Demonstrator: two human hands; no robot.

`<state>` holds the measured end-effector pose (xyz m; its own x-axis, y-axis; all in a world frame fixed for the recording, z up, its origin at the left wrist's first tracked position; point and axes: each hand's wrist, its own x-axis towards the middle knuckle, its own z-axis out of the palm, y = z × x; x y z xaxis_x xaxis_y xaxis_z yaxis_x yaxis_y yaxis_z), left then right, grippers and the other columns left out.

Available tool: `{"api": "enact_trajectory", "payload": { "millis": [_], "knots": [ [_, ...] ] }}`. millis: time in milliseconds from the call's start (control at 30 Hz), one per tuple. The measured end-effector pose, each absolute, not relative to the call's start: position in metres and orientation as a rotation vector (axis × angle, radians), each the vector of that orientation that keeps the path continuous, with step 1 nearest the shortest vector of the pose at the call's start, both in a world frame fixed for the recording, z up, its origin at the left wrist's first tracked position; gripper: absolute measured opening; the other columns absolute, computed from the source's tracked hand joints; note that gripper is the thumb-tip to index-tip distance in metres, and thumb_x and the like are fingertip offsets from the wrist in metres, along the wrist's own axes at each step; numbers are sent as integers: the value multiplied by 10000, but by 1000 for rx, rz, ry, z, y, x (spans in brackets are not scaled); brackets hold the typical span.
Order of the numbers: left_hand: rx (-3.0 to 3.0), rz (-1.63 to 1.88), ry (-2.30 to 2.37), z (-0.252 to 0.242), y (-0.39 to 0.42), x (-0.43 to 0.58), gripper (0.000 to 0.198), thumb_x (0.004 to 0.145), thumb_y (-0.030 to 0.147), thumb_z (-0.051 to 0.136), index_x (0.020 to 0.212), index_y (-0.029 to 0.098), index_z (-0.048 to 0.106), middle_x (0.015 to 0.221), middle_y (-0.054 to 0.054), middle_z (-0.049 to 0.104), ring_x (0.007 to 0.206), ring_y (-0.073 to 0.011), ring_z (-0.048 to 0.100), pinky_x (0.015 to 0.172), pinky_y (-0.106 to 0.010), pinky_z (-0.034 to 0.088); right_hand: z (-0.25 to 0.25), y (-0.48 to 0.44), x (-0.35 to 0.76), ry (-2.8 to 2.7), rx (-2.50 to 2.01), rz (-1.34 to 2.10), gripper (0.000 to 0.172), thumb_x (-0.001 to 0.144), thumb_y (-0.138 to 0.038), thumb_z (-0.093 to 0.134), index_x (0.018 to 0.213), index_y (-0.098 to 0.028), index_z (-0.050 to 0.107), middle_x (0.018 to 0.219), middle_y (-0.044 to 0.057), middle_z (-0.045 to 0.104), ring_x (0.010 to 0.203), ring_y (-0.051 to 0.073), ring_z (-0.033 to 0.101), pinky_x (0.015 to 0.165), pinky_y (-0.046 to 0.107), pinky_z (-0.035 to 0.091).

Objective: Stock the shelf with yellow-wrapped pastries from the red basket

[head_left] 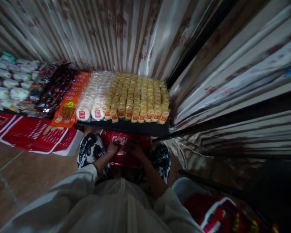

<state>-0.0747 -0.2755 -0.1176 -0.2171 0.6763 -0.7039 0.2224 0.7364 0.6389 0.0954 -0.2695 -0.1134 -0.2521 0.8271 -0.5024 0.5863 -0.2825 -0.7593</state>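
Note:
A red plastic basket [126,160] rests between my knees, below the edge of a dark shelf. Over its left part is my left hand [113,148], with its fingers curled together; what they hold, if anything, is too small to tell. My right hand [135,149] is over the basket's right part, dark and blurred, so its fingers cannot be made out. Rows of small yellow wrapped packets [138,97] stand on the shelf [126,127] in front of me. Beside them on the left are round white wrapped packets [83,113].
An orange packet [67,111], dark wrapped packets [55,87] and white-and-green packets [10,81] lie further left. Red printed boxes [33,134] stand below. A striped curtain [126,35] hangs behind the shelf. Red packaging [220,215] lies at the lower right.

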Motion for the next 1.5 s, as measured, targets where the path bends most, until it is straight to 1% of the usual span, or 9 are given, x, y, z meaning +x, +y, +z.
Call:
{"api": "enact_trajectory", "payload": {
  "millis": [233,400,500,733,900,1000,1100,1267,1500],
  "knots": [
    [586,706,1551,-73,-281,-63,330,693,49,531,993,162,611,678,-7,658,569,-113,600,533,-203,473,-89,-259,111,-1686,-1425,1469,186,608,-126,525,756,-188,619,827,1,652,828,174,586,783,300,451],
    [514,883,1391,-49,-285,-63,265,646,72,587,899,143,616,753,-22,665,579,-96,582,504,-176,433,-62,-258,112,-1561,-1361,1497,207,650,-199,506,834,-200,599,778,-11,626,701,133,568,640,247,447],
    [588,930,1320,-39,-288,-69,244,629,130,628,874,140,626,785,-27,659,640,-100,587,551,-180,437,-42,-260,110,-1422,-1352,1601,291,628,-213,542,917,-206,576,761,-21,615,601,103,546,545,210,420],
    [712,1068,1274,-24,-288,-74,355,612,170,662,963,152,606,875,-29,660,756,-125,600,667,-219,465,-13,-264,107,-1215,-1290,1669,361,623,-220,575,983,-199,597,727,-12,640,609,110,560,553,218,424],
    [687,1045,1199,-10,-287,-71,396,626,249,718,985,137,595,849,-33,671,730,-116,607,655,-205,454,-7,-261,108,-1055,-1292,1616,360,650,-289,611,995,-188,634,605,-32,597,505,85,470,483,205,346],
    [611,984,1147,-3,-288,-67,351,646,305,726,922,119,615,760,-32,672,642,-94,598,569,-174,424,-7,-255,107,-989,-1295,1619,365,645,-380,655,948,-176,654,583,-34,583,480,73,435,468,204,316],
    [546,897,1152,-3,-288,-63,336,735,397,643,860,86,636,629,-41,650,494,-72,547,444,-161,347,-7,-251,104,-929,-1286,1638,399,648,-486,661,893,-172,656,605,-20,596,486,72,445,470,205,320],
    [405,816,1238,-12,-282,-60,372,842,419,486,822,71,617,633,-85,665,450,-99,573,380,-169,297,-4,-248,100,-913,-1269,1710,441,602,-540,691,852,-179,646,669,-7,622,526,80,493,491,203,359],
    [527,803,1196,3,-275,-61,398,794,468,536,843,84,629,642,-84,674,480,-107,580,397,-176,316,1,-246,98,-917,-1322,1631,424,575,-532,712,781,-177,605,656,-7,625,579,117,551,544,231,428]
  ]
}}
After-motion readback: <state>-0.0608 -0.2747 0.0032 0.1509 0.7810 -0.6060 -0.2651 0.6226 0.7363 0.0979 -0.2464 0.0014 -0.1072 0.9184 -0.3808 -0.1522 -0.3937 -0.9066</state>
